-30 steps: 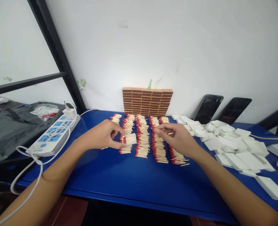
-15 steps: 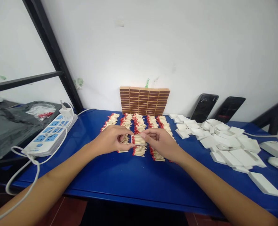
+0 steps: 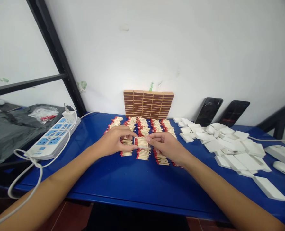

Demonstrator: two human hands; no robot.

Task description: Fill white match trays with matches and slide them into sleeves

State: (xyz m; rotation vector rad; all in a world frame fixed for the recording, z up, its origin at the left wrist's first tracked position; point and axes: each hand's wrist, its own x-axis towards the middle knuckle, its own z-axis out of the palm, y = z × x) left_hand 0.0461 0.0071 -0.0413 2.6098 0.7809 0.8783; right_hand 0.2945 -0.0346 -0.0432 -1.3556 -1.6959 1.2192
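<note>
Between my two hands is a small white matchbox tray (image 3: 141, 142) filled with red-headed matches, heads toward the left. My left hand (image 3: 117, 140) grips its left end between thumb and fingers. The thumb and fingers of my right hand (image 3: 165, 145) close on its right end. Beneath and around the tray, several rows of loose matches (image 3: 142, 154) lie on the blue table (image 3: 123, 186). My hands and the tray hide parts of these rows.
A block of stacked matchboxes (image 3: 148, 104) stands against the wall. White empty trays (image 3: 231, 144) are heaped at right, before two leaning phones (image 3: 208, 111). At left lie a power strip (image 3: 52, 138) with a looping cable and a dark plastic bag (image 3: 9, 131).
Both hands stay on the tray, which now shows more of its face and rim, with the matches lying inside it. The view has shifted slightly.
</note>
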